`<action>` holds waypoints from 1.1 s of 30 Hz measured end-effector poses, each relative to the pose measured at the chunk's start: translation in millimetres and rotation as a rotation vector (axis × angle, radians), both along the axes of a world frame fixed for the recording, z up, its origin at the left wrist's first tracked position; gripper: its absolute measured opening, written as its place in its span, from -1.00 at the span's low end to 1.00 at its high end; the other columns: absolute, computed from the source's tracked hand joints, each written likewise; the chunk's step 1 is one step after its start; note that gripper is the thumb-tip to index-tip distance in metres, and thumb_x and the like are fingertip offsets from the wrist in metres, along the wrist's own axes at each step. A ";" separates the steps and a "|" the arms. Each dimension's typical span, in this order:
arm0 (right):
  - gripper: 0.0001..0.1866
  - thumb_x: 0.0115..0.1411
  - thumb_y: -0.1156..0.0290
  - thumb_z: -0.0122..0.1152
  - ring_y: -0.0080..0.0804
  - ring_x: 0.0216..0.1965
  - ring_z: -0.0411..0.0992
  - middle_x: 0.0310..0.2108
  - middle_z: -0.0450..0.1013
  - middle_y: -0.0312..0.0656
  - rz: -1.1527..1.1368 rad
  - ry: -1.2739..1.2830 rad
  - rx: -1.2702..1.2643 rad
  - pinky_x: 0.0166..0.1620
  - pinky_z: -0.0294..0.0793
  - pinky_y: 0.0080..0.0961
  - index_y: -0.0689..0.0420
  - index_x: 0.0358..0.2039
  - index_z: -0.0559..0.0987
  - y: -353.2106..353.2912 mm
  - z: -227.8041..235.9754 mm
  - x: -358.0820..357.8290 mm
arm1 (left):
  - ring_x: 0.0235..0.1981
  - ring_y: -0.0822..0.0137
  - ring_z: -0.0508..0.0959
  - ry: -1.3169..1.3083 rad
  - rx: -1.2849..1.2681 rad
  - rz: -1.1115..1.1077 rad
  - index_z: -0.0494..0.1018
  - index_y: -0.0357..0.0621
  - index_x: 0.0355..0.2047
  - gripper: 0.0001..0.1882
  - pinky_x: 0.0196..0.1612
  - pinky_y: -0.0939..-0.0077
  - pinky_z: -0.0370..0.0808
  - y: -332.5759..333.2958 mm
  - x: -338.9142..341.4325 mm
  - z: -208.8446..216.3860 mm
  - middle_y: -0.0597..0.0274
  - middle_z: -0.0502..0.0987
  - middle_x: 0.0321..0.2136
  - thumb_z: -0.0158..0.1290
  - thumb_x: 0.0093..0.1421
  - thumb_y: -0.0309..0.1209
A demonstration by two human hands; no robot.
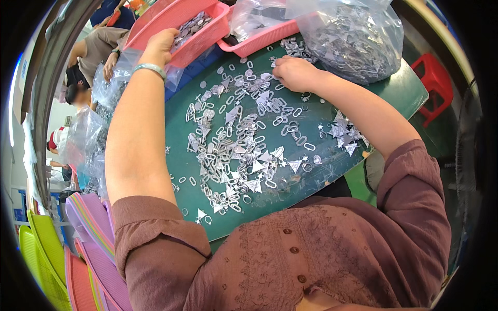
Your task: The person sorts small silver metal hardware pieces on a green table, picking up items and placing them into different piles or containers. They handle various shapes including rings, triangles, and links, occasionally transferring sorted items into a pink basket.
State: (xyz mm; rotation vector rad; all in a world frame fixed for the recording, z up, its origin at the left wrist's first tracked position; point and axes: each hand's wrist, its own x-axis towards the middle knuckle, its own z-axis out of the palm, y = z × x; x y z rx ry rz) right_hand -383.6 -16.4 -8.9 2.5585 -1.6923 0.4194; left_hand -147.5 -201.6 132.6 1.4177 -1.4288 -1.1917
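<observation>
Left hand (160, 45) clamped on the rim of a pink basket (199, 36) at the tabletop's (394, 88) far edge. Right hand (293, 72) curled, knuckles up, over scattered metal bits (244, 145); whether it holds any, cannot tell. Bits look light, stiff, slippery, sharp-cornered: pinch singly by edges or sweep.

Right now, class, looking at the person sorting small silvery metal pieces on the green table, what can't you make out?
- Head view: right hand is curled knuckles-up, hiding any piece in its grip.
- Left hand fingertips vanish over the pink plastic basket rim.
- Clear plastic bag: the crinkled film blurs the pieces inside.
- Silvery metal pieces: too small to show detail.
</observation>
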 end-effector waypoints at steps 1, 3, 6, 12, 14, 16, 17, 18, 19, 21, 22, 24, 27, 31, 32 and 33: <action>-0.89 -0.11 0.53 0.02 -0.20 -0.23 0.36 -0.36 0.40 -0.15 0.007 -0.027 -0.016 -0.18 0.37 -0.35 0.13 -0.51 0.49 0.7 -0.4 0.8 | -0.41 0.22 0.44 -0.138 -0.106 0.014 0.40 -0.33 -0.35 -0.77 -0.26 0.35 0.41 7.7 -3.7 1.1 0.08 0.45 -0.41 0.00 -0.05 -0.47; -0.88 -0.10 0.52 0.02 -0.19 -0.24 0.36 -0.38 0.40 -0.15 0.035 -0.013 0.033 -0.17 0.37 -0.34 0.14 -0.49 0.49 -4.2 2.5 -1.4 | -0.45 0.19 0.49 -0.394 -0.405 0.050 0.45 -0.32 -0.37 -0.76 -0.29 0.39 0.43 19.6 -4.3 -1.0 0.05 0.51 -0.42 -0.01 -0.07 -0.46; -0.86 -0.10 0.50 0.03 -0.18 -0.23 0.35 -0.38 0.40 -0.14 0.054 0.005 0.081 -0.17 0.36 -0.33 0.15 -0.46 0.49 -7.3 7.9 -0.5 | -0.41 0.13 0.50 -0.591 -0.934 0.043 0.48 -0.13 -0.41 -0.80 -0.31 0.38 0.41 42.3 -1.8 -11.2 0.06 0.52 -0.46 -0.06 -0.08 -0.42; -0.82 -0.07 0.57 -0.03 -0.34 -0.43 0.38 -0.43 0.42 -0.16 -0.005 -0.373 0.150 -0.32 0.39 -0.44 0.18 -0.41 0.50 -28.5 -4.3 -7.4 | -0.33 0.06 0.47 -0.922 -0.826 -0.508 0.47 -0.10 -0.41 -0.80 -0.23 0.27 0.40 87.2 2.8 -83.3 0.05 0.49 -0.40 -0.10 -0.03 -0.38; -0.79 -0.02 0.61 -0.11 -0.49 -0.55 0.35 -0.50 0.39 -0.23 -0.223 -1.058 0.592 -0.45 0.37 -0.58 0.22 -0.38 0.48 -29.1 17.4 6.2 | -0.17 0.12 0.42 -1.075 -0.564 -0.404 0.45 -0.02 -0.22 -0.70 -0.10 0.31 0.35 78.1 7.5 -101.0 0.07 0.43 -0.22 -0.11 0.00 -0.37; -0.84 0.02 0.54 -0.11 -0.47 -0.53 0.34 -0.55 0.34 -0.24 -0.132 -1.584 0.786 -0.45 0.36 -0.60 0.23 -0.40 0.46 -37.1 13.7 2.9 | -0.10 0.13 0.39 -1.090 -0.439 -0.326 0.41 0.04 -0.13 -0.65 -0.05 0.32 0.33 63.3 0.9 -113.9 0.06 0.37 -0.13 -0.11 0.03 -0.36; -0.85 0.02 0.50 -0.10 -0.46 -0.52 0.34 -0.56 0.34 -0.24 -0.072 -1.809 0.857 -0.44 0.36 -0.57 0.23 -0.41 0.45 -38.8 14.0 6.5 | -0.08 0.12 0.38 -1.086 -0.397 -0.298 0.39 0.07 -0.10 -0.64 -0.04 0.33 0.32 54.0 -1.7 -118.6 0.06 0.35 -0.10 -0.10 0.04 -0.34; -0.85 0.04 0.46 -0.09 -0.47 -0.52 0.33 -0.57 0.33 -0.24 -0.066 -1.846 0.876 -0.45 0.34 -0.56 0.22 -0.43 0.45 -42.5 12.1 10.3 | -0.06 0.12 0.37 -1.082 -0.359 -0.271 0.38 0.09 -0.07 -0.63 -0.02 0.33 0.31 48.6 -5.7 -118.4 0.05 0.33 -0.07 -0.10 0.06 -0.33; -0.84 0.05 0.41 -0.08 -0.47 -0.51 0.33 -0.58 0.32 -0.24 -0.060 -1.884 0.896 -0.47 0.32 -0.55 0.21 -0.44 0.45 -47.2 11.2 14.5 | -0.05 0.11 0.36 -1.092 -0.334 -0.258 0.38 0.12 -0.07 -0.63 -0.02 0.33 0.31 46.1 -10.1 -119.4 0.05 0.31 -0.06 -0.08 0.06 -0.31; -0.82 -0.01 0.43 0.02 -0.47 -0.60 0.26 -0.60 0.31 -0.26 -0.173 -1.719 0.937 -0.53 0.27 -0.57 0.23 -0.39 0.47 -61.1 14.2 23.0 | -0.04 0.08 0.35 -1.118 -0.286 -0.231 0.38 0.17 -0.07 -0.64 0.00 0.33 0.30 44.3 -20.9 -121.0 0.04 0.29 -0.03 -0.06 0.07 -0.27; -0.79 -0.02 0.45 0.02 -0.44 -0.58 0.30 -0.55 0.36 -0.22 -0.258 -1.413 0.792 -0.50 0.31 -0.54 0.20 -0.34 0.49 -66.4 14.8 29.6 | -0.03 0.08 0.34 -1.116 -0.268 -0.240 0.39 0.24 -0.08 -0.65 0.00 0.34 0.30 40.3 -22.2 -123.9 0.05 0.27 -0.02 -0.02 0.07 -0.22; -0.74 -0.05 0.46 0.02 -0.34 -0.41 0.40 -0.40 0.44 -0.12 -0.337 -0.756 0.479 -0.33 0.38 -0.43 0.14 -0.28 0.52 -69.5 19.1 45.5 | -0.03 0.10 0.34 -1.118 -0.253 -0.233 0.45 0.24 -0.16 -0.70 -0.01 0.35 0.31 38.4 -24.7 -127.7 0.09 0.30 -0.05 0.01 0.04 -0.26; -0.73 -0.06 0.45 0.03 -0.25 -0.23 0.45 -0.29 0.47 -0.10 -0.288 -0.015 0.289 -0.20 0.41 -0.34 0.12 -0.29 0.53 -76.6 20.6 58.2 | -0.07 0.13 0.38 -1.153 -0.216 -0.248 0.49 0.16 -0.24 -0.75 -0.03 0.37 0.33 37.0 -26.2 -126.9 0.10 0.37 -0.11 0.04 0.01 -0.30; -0.74 -0.07 0.44 0.05 -0.24 -0.23 0.45 -0.27 0.46 -0.12 -0.250 0.134 0.294 -0.22 0.42 -0.33 0.13 -0.30 0.52 -77.9 24.8 64.2 | -0.14 0.15 0.43 -1.150 -0.194 -0.264 0.48 0.01 -0.29 -0.78 -0.08 0.37 0.37 33.0 -22.3 -131.5 0.08 0.45 -0.21 0.03 -0.01 -0.36; -0.74 -0.07 0.44 0.05 -0.23 -0.23 0.45 -0.27 0.46 -0.12 -0.253 0.112 0.303 -0.22 0.43 -0.33 0.13 -0.30 0.52 -79.3 24.9 63.5 | -0.14 0.15 0.44 -1.136 -0.197 -0.256 0.47 -0.01 -0.29 -0.77 -0.09 0.37 0.37 34.4 -19.6 -133.0 0.08 0.46 -0.22 0.03 -0.01 -0.37; -0.74 -0.07 0.44 0.05 -0.23 -0.23 0.45 -0.27 0.47 -0.12 -0.260 0.092 0.311 -0.23 0.43 -0.33 0.14 -0.30 0.52 -78.8 27.1 61.6 | -0.15 0.15 0.44 -1.118 -0.202 -0.250 0.46 -0.04 -0.28 -0.77 -0.10 0.37 0.37 38.0 -18.3 -131.6 0.08 0.47 -0.23 0.04 -0.01 -0.38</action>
